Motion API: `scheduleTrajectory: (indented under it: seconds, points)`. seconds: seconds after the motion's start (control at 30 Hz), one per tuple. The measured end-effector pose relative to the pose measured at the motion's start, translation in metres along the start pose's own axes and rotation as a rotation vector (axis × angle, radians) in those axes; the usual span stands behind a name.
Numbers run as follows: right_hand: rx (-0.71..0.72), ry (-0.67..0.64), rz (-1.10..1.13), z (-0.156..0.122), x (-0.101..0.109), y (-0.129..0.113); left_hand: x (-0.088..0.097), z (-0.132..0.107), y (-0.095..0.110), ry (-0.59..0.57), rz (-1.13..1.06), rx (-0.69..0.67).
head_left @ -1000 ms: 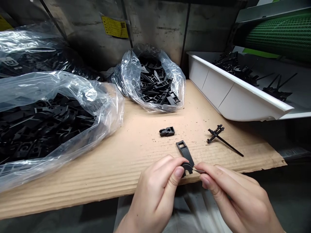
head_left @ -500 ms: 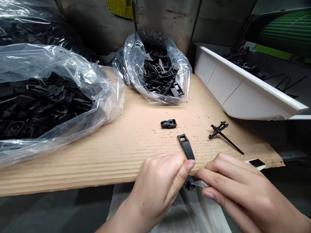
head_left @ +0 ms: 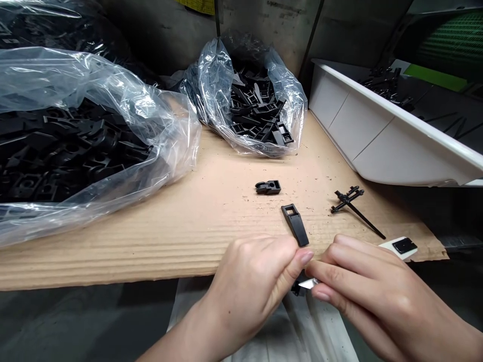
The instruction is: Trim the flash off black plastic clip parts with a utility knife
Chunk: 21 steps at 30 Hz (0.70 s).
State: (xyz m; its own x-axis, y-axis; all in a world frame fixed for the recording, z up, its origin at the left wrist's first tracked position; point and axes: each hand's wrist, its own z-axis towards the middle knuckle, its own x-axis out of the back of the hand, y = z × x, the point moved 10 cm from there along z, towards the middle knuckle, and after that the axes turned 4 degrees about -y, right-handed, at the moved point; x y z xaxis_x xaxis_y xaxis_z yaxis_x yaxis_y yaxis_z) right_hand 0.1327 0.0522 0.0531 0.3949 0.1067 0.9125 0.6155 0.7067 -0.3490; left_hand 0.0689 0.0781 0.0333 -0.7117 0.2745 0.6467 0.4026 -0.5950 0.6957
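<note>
My left hand (head_left: 260,281) is closed on a small black plastic part (head_left: 298,289), which shows only in part below the thumb, just in front of the table edge. Between the thumb and fingers of my right hand (head_left: 362,289) is a knife with a short pointed metal blade (head_left: 308,283). The blade tip is at the black part; its grip is hidden by the fingers. Just beyond my left thumb lies a tapered black plastic piece (head_left: 296,225) with a square opening. Farther back rests a short black clip-like piece (head_left: 268,187).
A branched black plastic sprue (head_left: 354,208) and a pale strip (head_left: 390,245) with a black top lie to the right. Clear bags of black parts stand at left (head_left: 166,151) and back (head_left: 298,120). A white bin (head_left: 362,136) holds more sprues. Cardboard (head_left: 132,246) covers the table.
The view has shifted slightly, so the table things appear a little higher and farther right. The blade now catches more light and the held part is turned or lowered slightly. Both hands keep their grip.
</note>
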Motion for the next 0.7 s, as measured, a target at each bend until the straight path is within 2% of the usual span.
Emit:
scheduleTrajectory:
  seconds: [0.3, 0.53, 0.7]
  points:
    - [-0.029, -0.051, 0.048, -0.001, -0.004, 0.005, 0.0, 0.003, -0.003, -0.019, 0.003, 0.014]
    - [0.025, 0.034, -0.042, -0.009, 0.003, -0.003, -0.003, 0.0, -0.004, -0.042, -0.035, 0.046]
    - [0.123, 0.098, -0.22, -0.016, -0.001, -0.023, -0.001, 0.002, -0.008, -0.027, -0.079, 0.086]
